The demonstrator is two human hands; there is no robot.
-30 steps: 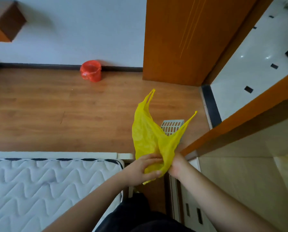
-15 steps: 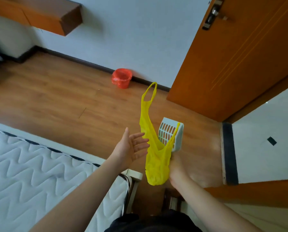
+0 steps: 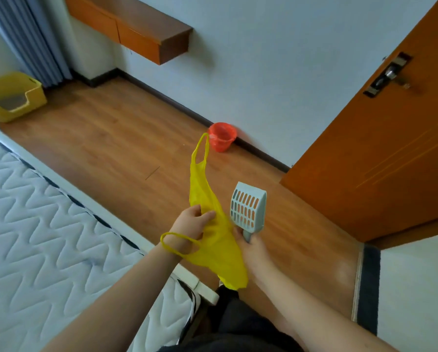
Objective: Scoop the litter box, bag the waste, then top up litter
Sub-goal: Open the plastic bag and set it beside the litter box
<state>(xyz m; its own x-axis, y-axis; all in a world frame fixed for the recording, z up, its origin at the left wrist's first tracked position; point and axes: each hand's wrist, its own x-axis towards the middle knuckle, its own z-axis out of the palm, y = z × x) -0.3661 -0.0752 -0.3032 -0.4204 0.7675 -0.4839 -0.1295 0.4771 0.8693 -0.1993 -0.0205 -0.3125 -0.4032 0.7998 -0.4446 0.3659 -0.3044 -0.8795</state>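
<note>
Head view: left hand [image 3: 191,222] grips a yellow plastic bag [image 3: 214,240], fingers curled into the film, one bag handle looped over the left wrist, the other handle sticking up free. Right hand [image 3: 251,247] is wrapped around the handle of a pale grey slotted litter scoop [image 3: 248,208], scoop head upright, slots facing camera; the right hand's thumb side touches the bag too, can't tell whether it pinches it. Bag hangs between the two hands, bottom drooping over dark clothing on the person's lap. Both hands are held in the air above a wooden floor [image 3: 106,138]. Yellow litter box [image 3: 13,96] sits on the floor far left, well apart from the hands, near a blue-grey curtain [image 3: 32,39], with grey litter inside. Small red bucket [image 3: 221,137] stands on the floor against the white wall, beyond the raised bag handle. Quilted white mattress [image 3: 35,224] fills lower left. Orange wooden door [image 3: 390,148] stands right, metal latch visible. Wall-mounted wooden shelf [image 3: 136,29] sits at top, near the curtain.
</note>
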